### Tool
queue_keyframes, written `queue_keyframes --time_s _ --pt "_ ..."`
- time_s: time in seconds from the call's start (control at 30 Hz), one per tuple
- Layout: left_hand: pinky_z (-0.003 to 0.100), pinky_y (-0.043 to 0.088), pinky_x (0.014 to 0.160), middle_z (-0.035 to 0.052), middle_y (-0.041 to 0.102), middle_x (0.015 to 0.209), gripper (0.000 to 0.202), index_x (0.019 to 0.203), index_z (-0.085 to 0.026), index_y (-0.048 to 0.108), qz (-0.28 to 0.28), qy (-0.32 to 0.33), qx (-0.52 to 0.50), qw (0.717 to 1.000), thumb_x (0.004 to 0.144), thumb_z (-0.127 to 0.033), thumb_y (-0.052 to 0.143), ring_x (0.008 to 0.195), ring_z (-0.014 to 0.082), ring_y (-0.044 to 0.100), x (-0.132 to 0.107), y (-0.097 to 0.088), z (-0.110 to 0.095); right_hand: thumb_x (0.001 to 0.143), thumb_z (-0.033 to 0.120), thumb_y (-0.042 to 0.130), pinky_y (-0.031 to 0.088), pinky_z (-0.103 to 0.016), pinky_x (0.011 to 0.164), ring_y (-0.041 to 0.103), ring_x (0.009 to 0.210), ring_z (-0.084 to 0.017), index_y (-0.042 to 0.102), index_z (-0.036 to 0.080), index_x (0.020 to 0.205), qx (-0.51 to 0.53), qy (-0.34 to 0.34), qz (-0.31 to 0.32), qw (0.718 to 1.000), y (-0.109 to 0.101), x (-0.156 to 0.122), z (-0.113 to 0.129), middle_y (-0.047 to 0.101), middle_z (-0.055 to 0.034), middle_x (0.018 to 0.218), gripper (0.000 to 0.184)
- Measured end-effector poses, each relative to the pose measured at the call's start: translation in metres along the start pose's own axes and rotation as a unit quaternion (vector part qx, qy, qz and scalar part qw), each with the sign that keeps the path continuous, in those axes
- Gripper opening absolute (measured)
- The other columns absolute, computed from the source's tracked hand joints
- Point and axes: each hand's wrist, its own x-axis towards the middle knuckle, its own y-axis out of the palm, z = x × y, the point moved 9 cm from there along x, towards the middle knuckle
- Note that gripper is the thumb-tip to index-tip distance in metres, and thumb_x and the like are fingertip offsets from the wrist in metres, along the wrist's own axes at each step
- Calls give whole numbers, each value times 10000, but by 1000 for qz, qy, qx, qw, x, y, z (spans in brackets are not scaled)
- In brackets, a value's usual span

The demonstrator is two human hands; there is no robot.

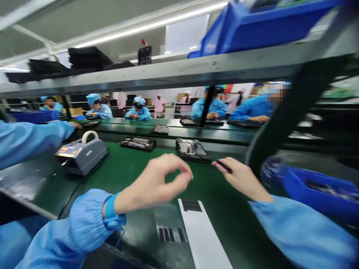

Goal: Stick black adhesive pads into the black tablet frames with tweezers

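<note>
My left hand [157, 183] hovers over the green belt [126, 172] with thumb and forefinger curled into a pinch; whether anything tiny sits between them is not visible. My right hand [242, 179] is closed round a thin dark stick-like tool [223, 166] whose tip points left toward a black tray with a device [193, 150]. Below both hands lies a white strip [202, 235] with a dark patch, resting on a grey plate [168, 228] with several black bars.
A grey tape dispenser [81, 153] stands at left by a neighbour's blue sleeve [30, 140]. Another black tray [138, 143] lies farther back. A blue bin [319, 190] sits at right behind a dark frame post [283, 123]. Workers in blue sit across the line.
</note>
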Motion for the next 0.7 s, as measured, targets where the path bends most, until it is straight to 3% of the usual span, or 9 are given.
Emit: queue_keyframes --time_s 0.07,0.13,0.2,0.33,0.53,0.7 --pt "331 444 892 80 573 1026 196 1016 -145 571 134 34 23 990 835 -206 530 980 192 525 -5 59 12 792 110 557 464 -314 766 598 822 -207 617 175 824 -13 75 39 996 22 -6 -26 605 -84 838 94" --pt "425 392 958 156 480 1213 364 1104 -125 517 259 57 82 961 778 -256 611 1127 280 440 -23 111 30 784 107 556 462 -323 743 598 824 -219 610 150 869 -35 130 34 990 39 -3 -49 594 -105 890 110" --pt "489 359 976 178 416 1287 424 1161 -139 475 304 44 104 946 795 -317 592 1189 320 380 -35 138 49 818 159 552 462 -326 747 588 856 -208 595 133 951 -48 165 27 985 52 4 -67 580 -122 995 142" --pt "499 319 1014 158 371 1338 409 1221 -173 421 310 0 85 947 832 -269 503 1242 301 318 -39 146 68 876 331 528 484 -348 762 575 877 -169 567 141 1043 -57 206 34 976 68 24 -85 575 -79 1049 256" --pt "503 319 1023 159 361 1349 459 1229 -175 427 331 -36 60 941 778 -198 516 1256 320 300 -37 148 65 873 368 531 489 -323 701 577 777 -137 582 120 906 -23 210 60 976 96 60 -75 594 -38 890 256" --pt "512 302 1031 158 350 1369 462 1227 -174 435 365 -51 69 927 778 -203 537 1265 325 291 -39 157 68 721 423 703 432 -328 728 582 894 -237 499 137 738 34 232 48 971 115 84 -73 593 -106 830 351"
